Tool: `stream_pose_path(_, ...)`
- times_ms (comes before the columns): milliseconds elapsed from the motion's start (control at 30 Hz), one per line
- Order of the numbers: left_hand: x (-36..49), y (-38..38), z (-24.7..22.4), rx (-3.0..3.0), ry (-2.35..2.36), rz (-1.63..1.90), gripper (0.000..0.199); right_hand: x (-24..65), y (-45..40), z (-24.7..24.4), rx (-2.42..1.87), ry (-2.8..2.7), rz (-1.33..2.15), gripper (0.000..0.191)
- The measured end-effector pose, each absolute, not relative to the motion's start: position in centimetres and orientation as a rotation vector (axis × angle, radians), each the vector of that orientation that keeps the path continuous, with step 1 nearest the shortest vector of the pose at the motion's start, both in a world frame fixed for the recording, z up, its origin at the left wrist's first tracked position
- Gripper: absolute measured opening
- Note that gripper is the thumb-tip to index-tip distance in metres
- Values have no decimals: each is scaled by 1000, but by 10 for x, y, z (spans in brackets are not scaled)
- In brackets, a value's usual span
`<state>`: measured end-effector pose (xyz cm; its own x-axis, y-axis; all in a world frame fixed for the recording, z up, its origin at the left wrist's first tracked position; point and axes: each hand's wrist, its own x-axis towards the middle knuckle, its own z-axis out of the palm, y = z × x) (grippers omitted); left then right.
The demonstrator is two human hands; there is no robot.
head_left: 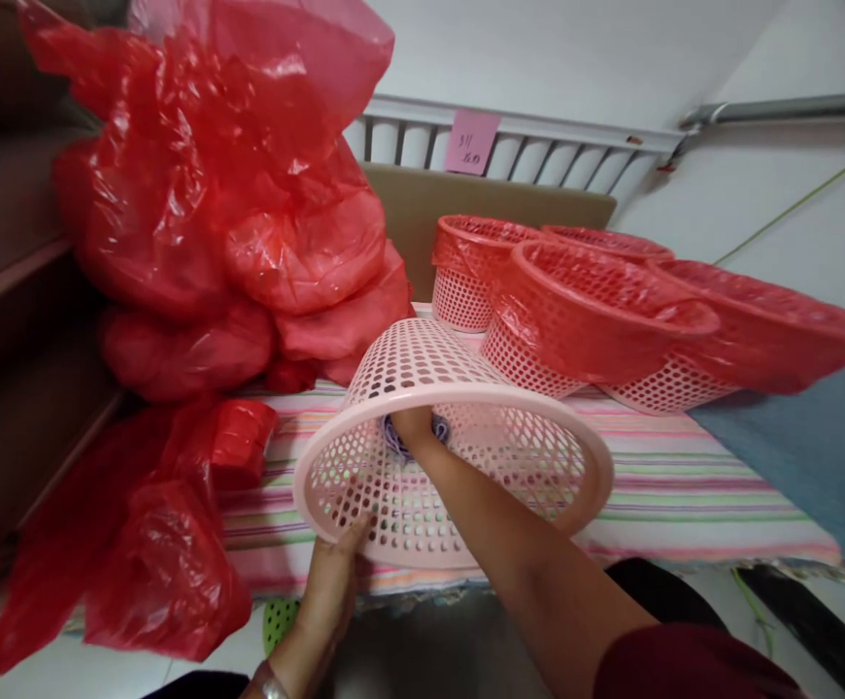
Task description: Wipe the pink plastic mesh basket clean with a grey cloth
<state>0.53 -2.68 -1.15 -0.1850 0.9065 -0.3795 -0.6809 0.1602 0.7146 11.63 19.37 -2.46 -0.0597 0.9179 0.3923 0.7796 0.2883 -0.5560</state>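
Note:
A pale pink perforated plastic basket [458,392] lies on its side on the striped cloth, its wide mouth turned toward me. My left hand [336,571] grips the lower left of the rim, with the thumb over the inside edge. Deep inside the basket, my right hand [413,425] is closed on a purple patterned cloth [393,443], near the base. The fingers of the right hand are mostly hidden by the hand itself and the cloth.
Several similar baskets lined with red bags [597,301] stand at the back right. Bulging red plastic bags [291,243] are heaped at the back left. A roll of red bags [240,442] and a loose red bag [167,573] lie nearer. Striped cloth [699,495] covers the surface.

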Motion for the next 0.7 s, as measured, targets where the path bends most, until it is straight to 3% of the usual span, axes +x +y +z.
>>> stream_pose_path(233, -15, -17, -1, 388, 1063, 1634, 59, 117, 166, -2, -1614, -1941, 283, 53)
stream_pose_path(500, -15, -16, -14, 447, 1049, 1652, 52, 119, 31, 0, -1533, -2321, 419, 46)
stream_pose_path(700, -17, -15, -17, 467, 1079, 1653, 43, 123, 9, 1, -1487, -2393, 469, 43)
